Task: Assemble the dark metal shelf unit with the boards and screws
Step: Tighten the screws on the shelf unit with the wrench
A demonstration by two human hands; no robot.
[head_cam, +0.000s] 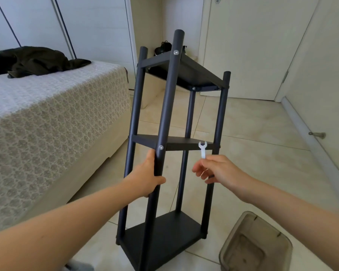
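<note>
1. pale tiled bedroom floor [262, 149], beside a bed [47, 114]: the dark shelf unit [184, 75] stands upright, three boards already set between its four vertical posts.
2. the left hand [147, 177] grips the front post [166, 106], fingers curled round it just below the screw [161, 147] at the middle board [182, 142].
3. the right hand [221, 171], forearm stretched forward, pinches a small white wrench [203, 149] by its handle, head up.
4. the wrench head sits across the middle board's edge, nearer the right post than the front one; that right-hand joint looks the likelier next stop.
</note>
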